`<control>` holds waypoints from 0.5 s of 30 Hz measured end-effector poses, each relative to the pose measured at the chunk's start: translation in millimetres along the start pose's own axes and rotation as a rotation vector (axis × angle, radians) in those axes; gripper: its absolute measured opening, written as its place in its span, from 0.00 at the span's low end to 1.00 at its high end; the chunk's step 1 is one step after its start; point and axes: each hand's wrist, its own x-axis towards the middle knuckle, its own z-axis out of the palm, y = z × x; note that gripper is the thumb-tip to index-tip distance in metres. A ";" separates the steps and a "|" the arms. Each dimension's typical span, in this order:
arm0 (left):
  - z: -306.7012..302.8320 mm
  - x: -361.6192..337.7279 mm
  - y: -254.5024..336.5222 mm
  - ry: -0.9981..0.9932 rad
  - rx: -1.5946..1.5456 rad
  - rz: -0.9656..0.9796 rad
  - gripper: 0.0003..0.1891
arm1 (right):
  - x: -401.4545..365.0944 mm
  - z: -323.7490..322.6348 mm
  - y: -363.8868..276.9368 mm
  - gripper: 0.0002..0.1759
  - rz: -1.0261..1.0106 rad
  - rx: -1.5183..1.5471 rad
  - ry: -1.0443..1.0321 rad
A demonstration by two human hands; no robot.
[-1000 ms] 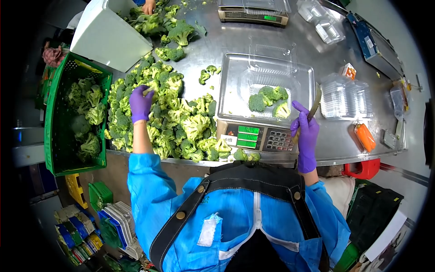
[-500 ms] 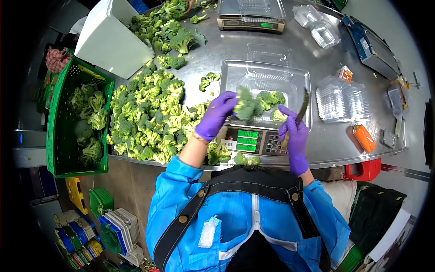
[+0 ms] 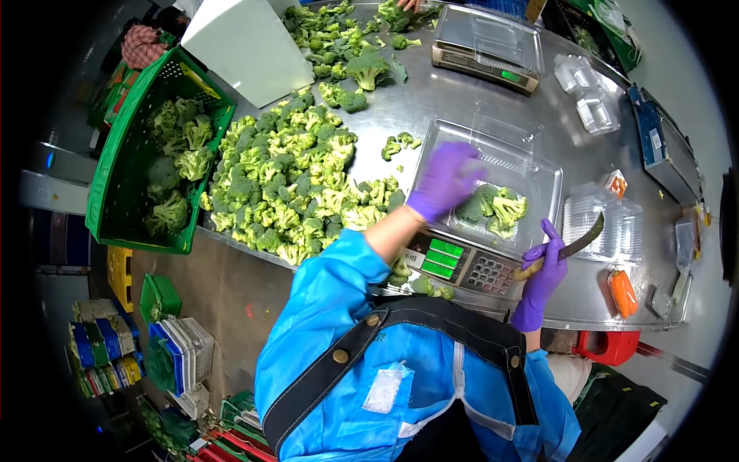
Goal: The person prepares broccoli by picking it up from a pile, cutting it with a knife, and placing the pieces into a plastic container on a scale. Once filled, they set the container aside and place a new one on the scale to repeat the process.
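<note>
My left hand, in a purple glove, is over the left side of a clear plastic container; its fingers are smeared by motion. Broccoli florets lie inside that container, just right of the hand. The container's lid stands up at its far side, and a metal tray on a digital scale is under it. Gloved in purple too, my right hand is closed round the handle of a knife, whose curved blade points up and right. A big pile of florets spreads to the left.
A green crate with broccoli is at the left, beside a white foam box. A second scale stands at the back, near another person's hand. Stacked clear containers and a pack of carrots lie at right.
The broccoli that my left hand held now appears among the florets in the container. My right hand with the knife has moved down and right, and the view has turned.
</note>
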 end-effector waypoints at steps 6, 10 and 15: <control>-141.9 -39.3 -140.1 -0.098 0.950 -0.343 0.11 | -0.9 10.0 -2.1 0.23 0.051 0.016 -0.011; -157.3 -48.3 -174.7 -0.398 1.303 -0.502 0.11 | -0.7 19.0 4.1 0.21 0.083 -0.015 -0.070; -149.2 -32.9 -181.5 -0.583 1.513 -0.477 0.17 | -2.5 14.9 0.1 0.22 0.041 -0.052 -0.039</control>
